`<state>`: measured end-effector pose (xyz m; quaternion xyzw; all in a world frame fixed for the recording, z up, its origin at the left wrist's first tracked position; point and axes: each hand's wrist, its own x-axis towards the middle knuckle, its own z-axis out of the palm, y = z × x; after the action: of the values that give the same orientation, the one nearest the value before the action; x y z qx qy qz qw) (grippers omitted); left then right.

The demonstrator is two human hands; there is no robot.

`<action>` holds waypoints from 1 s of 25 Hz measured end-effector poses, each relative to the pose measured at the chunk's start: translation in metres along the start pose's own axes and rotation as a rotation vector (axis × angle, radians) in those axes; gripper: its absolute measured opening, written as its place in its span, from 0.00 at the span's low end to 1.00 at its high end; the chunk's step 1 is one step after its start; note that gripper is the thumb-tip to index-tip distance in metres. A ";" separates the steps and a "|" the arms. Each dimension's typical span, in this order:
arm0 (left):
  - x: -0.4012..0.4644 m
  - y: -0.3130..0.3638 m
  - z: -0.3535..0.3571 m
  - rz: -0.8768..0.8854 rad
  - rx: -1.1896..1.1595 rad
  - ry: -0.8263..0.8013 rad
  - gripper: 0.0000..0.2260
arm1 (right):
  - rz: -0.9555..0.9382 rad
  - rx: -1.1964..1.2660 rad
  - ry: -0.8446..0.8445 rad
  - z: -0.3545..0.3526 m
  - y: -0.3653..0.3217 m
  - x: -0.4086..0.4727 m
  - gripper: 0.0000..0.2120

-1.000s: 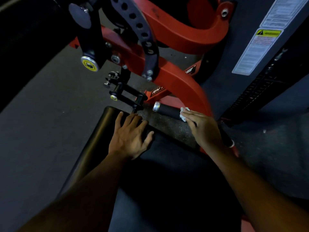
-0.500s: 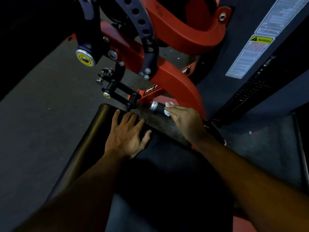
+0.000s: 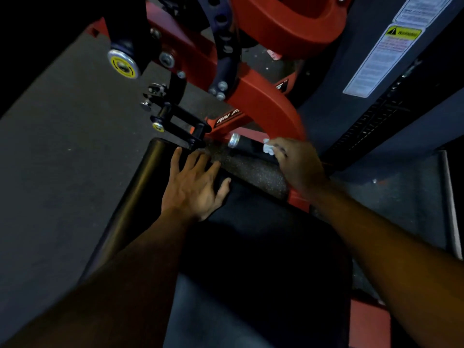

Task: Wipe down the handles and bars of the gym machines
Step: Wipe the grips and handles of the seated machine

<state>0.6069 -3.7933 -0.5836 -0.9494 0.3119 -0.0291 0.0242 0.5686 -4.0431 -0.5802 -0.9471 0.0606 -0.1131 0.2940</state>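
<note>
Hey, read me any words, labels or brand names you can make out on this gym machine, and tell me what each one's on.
"RW F": white letters on a black decal on the red frame; the rest is cut off.
Yellow warning label on the dark panel: header blurred, probably "WARNING".
White instruction sticker below it: too small to read.
Yellow round cap: unreadable.

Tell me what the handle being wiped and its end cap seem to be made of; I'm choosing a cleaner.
The handle looks like matte black rubber or foam: dull, no glint, though the dim light leaves it open. Its end cap looks like bare metal, silvery and bright with ridged rings. The right hand pinches a white wipe against the handle, seemingly paper or thin cloth.
</note>
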 end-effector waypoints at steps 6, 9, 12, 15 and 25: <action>0.001 0.000 0.001 -0.009 0.020 -0.015 0.25 | 0.003 0.035 -0.063 0.027 -0.046 0.044 0.11; 0.000 -0.001 -0.001 -0.002 0.014 -0.014 0.25 | -0.114 0.036 -0.095 0.020 -0.039 0.038 0.13; 0.000 0.000 -0.002 -0.007 0.015 -0.016 0.24 | -0.280 -0.090 -0.140 0.002 -0.007 0.011 0.15; 0.000 0.000 -0.002 -0.005 0.013 -0.018 0.24 | -0.092 -0.250 -0.259 -0.025 0.034 -0.015 0.14; 0.000 -0.001 0.001 0.001 0.025 -0.004 0.24 | -0.305 -0.006 -0.009 0.014 -0.011 0.011 0.10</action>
<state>0.6076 -3.7924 -0.5849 -0.9489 0.3119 -0.0311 0.0367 0.5836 -4.0287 -0.5833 -0.9468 -0.0850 -0.1518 0.2708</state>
